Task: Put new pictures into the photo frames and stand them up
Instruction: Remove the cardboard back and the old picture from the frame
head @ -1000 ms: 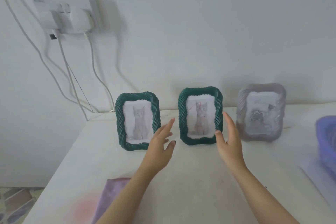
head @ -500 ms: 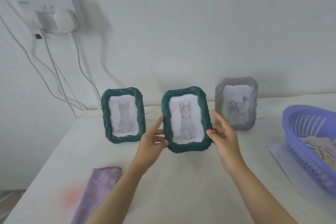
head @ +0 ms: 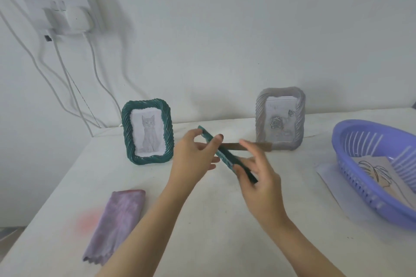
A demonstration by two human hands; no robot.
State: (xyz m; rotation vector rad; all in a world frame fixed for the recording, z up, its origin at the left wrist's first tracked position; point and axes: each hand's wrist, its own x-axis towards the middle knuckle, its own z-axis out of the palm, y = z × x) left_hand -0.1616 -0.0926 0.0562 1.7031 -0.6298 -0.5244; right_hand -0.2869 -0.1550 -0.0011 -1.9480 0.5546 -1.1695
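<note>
- On the left of the table [head: 202, 220] a folded purple cloth [head: 117, 220] lies flat, not in use.
- Behind it a green frame [head: 147, 135] stands upright near the wall with a cat drawing in it; whether that is a new picture I cannot tell.
- In the middle, the left hand [head: 191, 162] has its fingers closed on the upper end of a second green frame [head: 225, 155], held in the air and turned edge-on to me.
- The right hand [head: 258, 175] grips the lower end of that frame, thumb on the near side; a brown stand flap [head: 247, 146] sticks out from the back.
- I would say this frame is being turned over to get at its back, so its picture swap is not yet done.
- Further right a grey frame [head: 280, 119] stands with a rose picture, apparently waiting.
- At the far right a purple basket [head: 351, 132] holds loose sheets with line drawings [head: 373, 171], likely the new pictures.
</note>
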